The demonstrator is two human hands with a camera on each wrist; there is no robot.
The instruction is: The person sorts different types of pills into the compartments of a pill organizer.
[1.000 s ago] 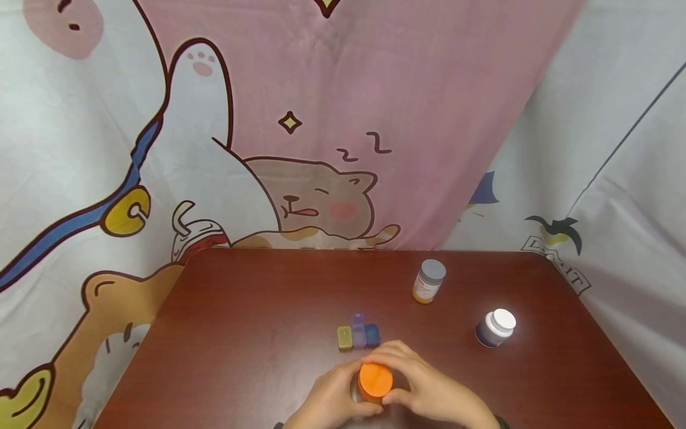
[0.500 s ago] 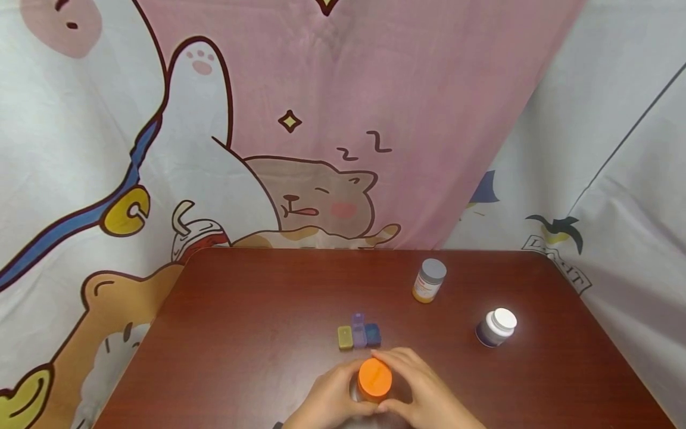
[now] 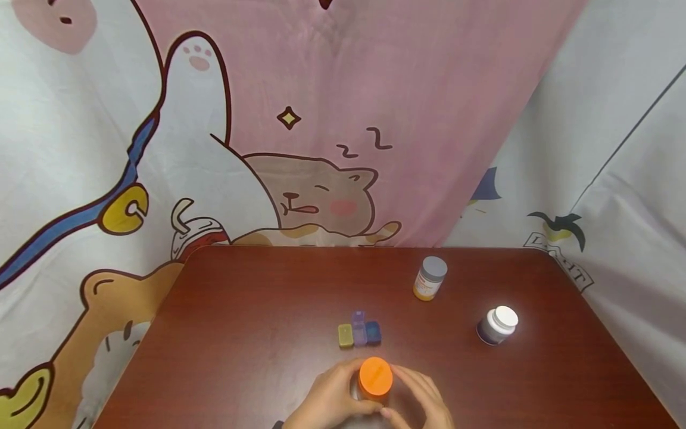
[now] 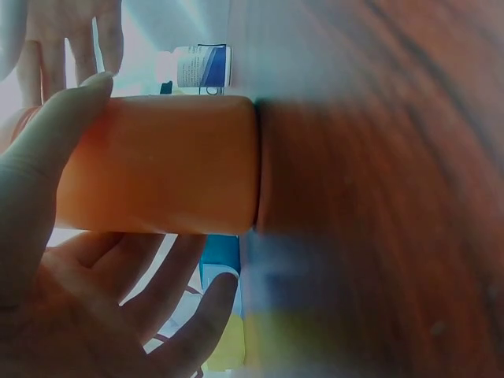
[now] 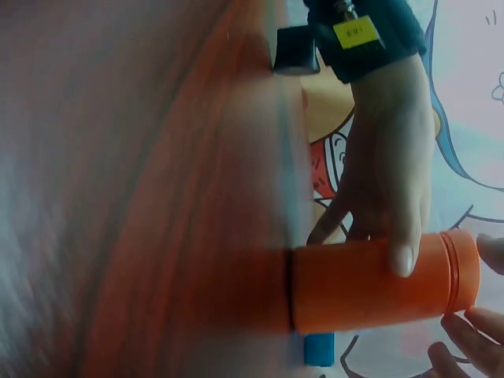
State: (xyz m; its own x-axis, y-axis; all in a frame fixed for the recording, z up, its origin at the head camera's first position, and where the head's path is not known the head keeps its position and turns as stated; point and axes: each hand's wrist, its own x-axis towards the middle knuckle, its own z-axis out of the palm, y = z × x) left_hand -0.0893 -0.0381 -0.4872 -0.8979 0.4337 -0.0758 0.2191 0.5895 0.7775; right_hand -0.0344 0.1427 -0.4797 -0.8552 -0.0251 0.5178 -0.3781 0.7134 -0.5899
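An orange pill bottle [image 3: 376, 381] with an orange lid [image 5: 466, 272] stands upright near the table's front edge. My left hand [image 3: 328, 394] grips the body from the left, thumb on the near side and fingers along the far side. To the right is my right hand [image 3: 422, 393], its fingers fairly straight and spread. One fingertip lies right at the lid's right edge, and the thumb tip is close to the left thumb. Just beyond the bottle sits a small pill box with yellow [image 3: 345, 336], purple [image 3: 359, 330] and blue [image 3: 373, 333] compartments; the purple lid stands raised.
A grey-capped bottle [image 3: 430, 278] with an orange base stands toward the back right of the brown table [image 3: 257, 322]. Farther right is a white-and-dark-blue bottle [image 3: 497, 325] with a white cap. Cartoon-printed cloth [image 3: 429, 89] hangs behind and beside the table.
My right fingers have slid from the lid's far side round to its right edge, and the hand has drawn back. My left hand keeps its grip; the bottle stays in place.
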